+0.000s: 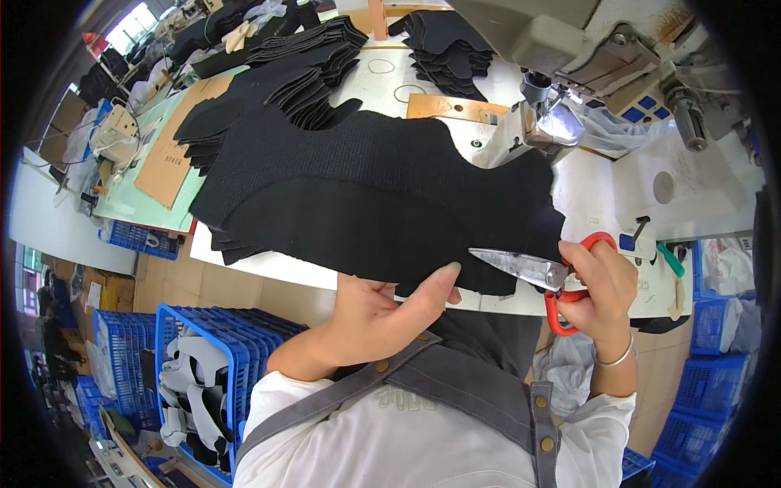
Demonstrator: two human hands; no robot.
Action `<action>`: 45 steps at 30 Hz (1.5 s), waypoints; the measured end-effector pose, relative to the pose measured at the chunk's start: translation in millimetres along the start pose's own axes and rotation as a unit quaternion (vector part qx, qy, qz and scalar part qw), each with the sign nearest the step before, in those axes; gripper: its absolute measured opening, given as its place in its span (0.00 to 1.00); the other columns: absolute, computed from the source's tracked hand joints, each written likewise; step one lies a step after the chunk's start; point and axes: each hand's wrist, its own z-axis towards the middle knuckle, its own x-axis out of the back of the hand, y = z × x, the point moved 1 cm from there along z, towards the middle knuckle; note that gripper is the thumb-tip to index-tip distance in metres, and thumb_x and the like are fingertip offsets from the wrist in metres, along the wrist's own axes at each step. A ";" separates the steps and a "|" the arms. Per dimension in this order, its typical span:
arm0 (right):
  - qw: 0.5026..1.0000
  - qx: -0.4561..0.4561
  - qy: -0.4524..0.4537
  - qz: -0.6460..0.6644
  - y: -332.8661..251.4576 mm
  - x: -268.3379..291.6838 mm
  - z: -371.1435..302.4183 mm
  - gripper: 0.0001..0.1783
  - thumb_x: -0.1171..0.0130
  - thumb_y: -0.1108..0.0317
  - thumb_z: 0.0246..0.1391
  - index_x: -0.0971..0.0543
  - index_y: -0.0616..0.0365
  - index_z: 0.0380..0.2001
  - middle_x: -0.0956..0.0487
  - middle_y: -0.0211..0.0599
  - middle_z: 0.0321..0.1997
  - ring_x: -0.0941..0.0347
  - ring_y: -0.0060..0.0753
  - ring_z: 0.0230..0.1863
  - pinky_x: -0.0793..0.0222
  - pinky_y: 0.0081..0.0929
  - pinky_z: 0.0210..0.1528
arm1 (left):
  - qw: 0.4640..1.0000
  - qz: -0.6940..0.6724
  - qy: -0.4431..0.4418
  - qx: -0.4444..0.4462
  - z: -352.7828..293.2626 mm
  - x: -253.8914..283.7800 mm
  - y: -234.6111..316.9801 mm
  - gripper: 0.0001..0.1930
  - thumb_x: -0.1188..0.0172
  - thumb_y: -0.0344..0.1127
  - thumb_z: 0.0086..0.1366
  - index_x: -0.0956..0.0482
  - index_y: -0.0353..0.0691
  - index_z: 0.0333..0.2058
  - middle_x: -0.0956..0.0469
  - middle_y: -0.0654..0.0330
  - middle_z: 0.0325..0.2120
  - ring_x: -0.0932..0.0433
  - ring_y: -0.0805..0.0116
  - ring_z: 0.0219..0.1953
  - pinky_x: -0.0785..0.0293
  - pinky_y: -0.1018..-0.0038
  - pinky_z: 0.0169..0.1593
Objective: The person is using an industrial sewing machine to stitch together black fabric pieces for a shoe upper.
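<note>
A wide black fabric piece (350, 203) with a curved, ribbed upper band lies across the table in front of me. My left hand (399, 313) grips its near edge, the thumb on top and the other fingers hidden beneath the cloth. My right hand (598, 281) holds red-handled scissors (521, 267), fingers through the loops. Their metal blades look closed, pointing left over the fabric's right part, with the tip a little above my left thumb. Whether the blades touch the cloth I cannot tell.
A sewing machine (553, 122) stands at the right of the white table (586, 187). Stacks of black cut pieces (305, 69) lie at the back left. A blue basket (236, 382) of grey and black pieces stands at lower left; more blue crates (704, 390) are at right.
</note>
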 end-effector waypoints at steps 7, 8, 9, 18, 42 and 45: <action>0.965 -0.257 0.034 -0.051 40.4 -4.2 -62.6 0.23 0.36 0.74 0.28 0.27 0.58 0.35 0.27 0.34 0.25 0.36 0.27 0.17 0.39 0.20 0.19 | 0.989 0.041 0.138 0.025 -6.9 57.2 -26.0 0.07 0.47 0.30 0.58 0.27 0.30 0.28 0.26 0.59 0.22 0.27 0.75 0.19 0.33 0.84 0.20; 0.949 -0.307 0.009 -0.069 53.0 -4.2 -79.8 0.21 0.37 0.73 0.32 0.28 0.58 0.36 0.26 0.35 0.27 0.35 0.26 0.18 0.38 0.20 0.21 | 0.982 0.044 0.183 0.031 -10.1 74.0 -32.6 0.10 0.48 0.34 0.60 0.27 0.30 0.28 0.26 0.58 0.21 0.27 0.74 0.18 0.34 0.83 0.18; 0.951 -0.303 0.010 -0.063 59.6 -3.9 -89.9 0.21 0.37 0.73 0.32 0.28 0.58 0.36 0.26 0.35 0.27 0.35 0.26 0.18 0.38 0.20 0.21 | 0.975 0.031 0.210 0.067 -11.7 85.8 -37.0 0.13 0.48 0.37 0.60 0.27 0.29 0.29 0.26 0.57 0.21 0.27 0.73 0.18 0.35 0.83 0.17; 0.923 -0.330 -0.101 -0.169 80.1 -15.9 -106.9 0.21 0.41 0.71 0.39 0.28 0.61 0.42 0.28 0.45 0.33 0.31 0.45 0.33 0.35 0.34 0.35 | 0.949 -0.028 0.247 0.196 -8.9 134.4 -67.2 0.17 0.50 0.44 0.61 0.28 0.34 0.24 0.27 0.59 0.14 0.27 0.72 0.13 0.38 0.85 0.14; 0.939 -0.285 -0.072 0.180 56.1 -39.6 -8.0 0.27 0.37 0.73 0.34 0.33 0.52 0.42 0.32 0.41 0.37 0.34 0.41 0.41 0.36 0.32 0.39 | 0.786 0.487 -0.280 -0.257 102.1 -42.1 -79.4 0.27 0.37 0.37 0.46 0.34 0.38 0.46 0.30 0.55 0.35 0.30 0.57 0.37 0.34 0.69 0.40; 0.976 -0.194 -0.073 0.064 58.0 -41.6 -14.2 0.28 0.36 0.70 0.33 0.33 0.56 0.43 0.33 0.41 0.40 0.35 0.43 0.42 0.38 0.33 0.40 | 0.761 0.515 -0.292 -0.266 95.3 -36.7 -95.0 0.31 0.37 0.43 0.45 0.35 0.35 0.47 0.32 0.52 0.40 0.32 0.56 0.41 0.36 0.67 0.44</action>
